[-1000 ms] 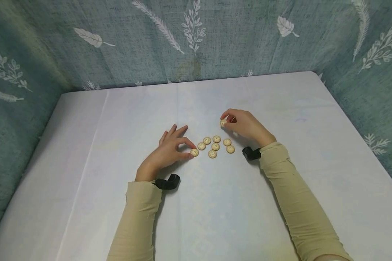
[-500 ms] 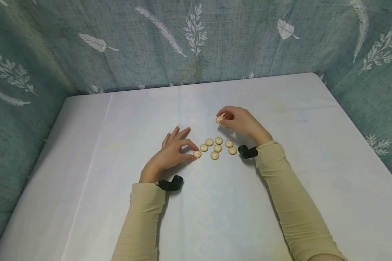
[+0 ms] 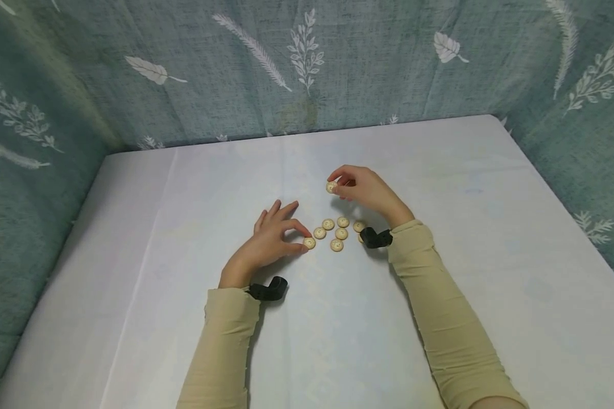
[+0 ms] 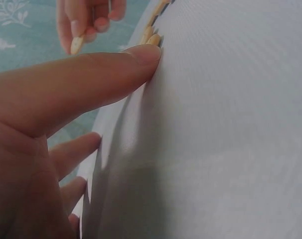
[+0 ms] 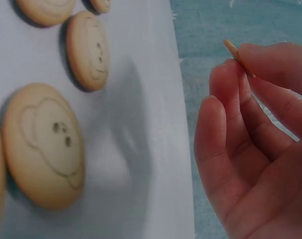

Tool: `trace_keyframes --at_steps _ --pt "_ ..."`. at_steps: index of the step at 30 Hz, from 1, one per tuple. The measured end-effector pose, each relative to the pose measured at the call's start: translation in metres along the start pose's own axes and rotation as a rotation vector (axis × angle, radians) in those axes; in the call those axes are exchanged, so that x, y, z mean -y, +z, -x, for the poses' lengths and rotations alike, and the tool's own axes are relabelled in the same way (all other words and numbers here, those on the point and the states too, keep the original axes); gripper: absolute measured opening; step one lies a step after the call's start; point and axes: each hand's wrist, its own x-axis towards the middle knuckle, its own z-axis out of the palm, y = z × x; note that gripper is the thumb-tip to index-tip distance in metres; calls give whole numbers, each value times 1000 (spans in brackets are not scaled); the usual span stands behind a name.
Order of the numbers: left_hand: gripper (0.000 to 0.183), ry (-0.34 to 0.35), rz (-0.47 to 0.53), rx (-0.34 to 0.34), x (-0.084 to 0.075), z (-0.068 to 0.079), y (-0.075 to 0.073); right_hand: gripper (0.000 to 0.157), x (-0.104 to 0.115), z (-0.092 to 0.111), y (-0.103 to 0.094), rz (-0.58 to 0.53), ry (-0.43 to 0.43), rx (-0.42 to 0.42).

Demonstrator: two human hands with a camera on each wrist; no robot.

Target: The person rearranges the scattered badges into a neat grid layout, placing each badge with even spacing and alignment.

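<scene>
Disc (image 3: 331, 187) in narrow right grip (image 3: 366, 188)

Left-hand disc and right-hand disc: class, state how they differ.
The left-hand disc rests on the table; the right-hand disc is held above it. In the head view, the left-hand disc is left of the loose discs; the right-hand disc, beyond them. Both are round and pale yellow.

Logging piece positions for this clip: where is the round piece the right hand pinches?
In the head view, the round piece is pinched in the right hand, raised above the table, beyond the other pieces and right of the left hand.
</scene>
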Motion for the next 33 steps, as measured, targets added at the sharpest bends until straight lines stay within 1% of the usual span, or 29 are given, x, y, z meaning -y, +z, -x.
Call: trace_keyframes --at_steps 4,8,12,17,25,33 --pt "14 -6 -6 -1 1 2 -2 20 0 -2 6 19 8 26" --pt "14 -3 -15 0 3 2 -2 20 2 -5 16 75 20 63" --pt "15 0 -12 0 4 2 -1 20 7 -5 25 141 11 109" --pt "14 1 -10 -5 4 3 -1 21 13 -5 35 194 9 160" --pt "13 17 -1 -9 3 2 0 22 16 -6 45 258 19 176" --pt "13 22 -4 -6 2 0 1 21 18 -5 49 273 8 204"
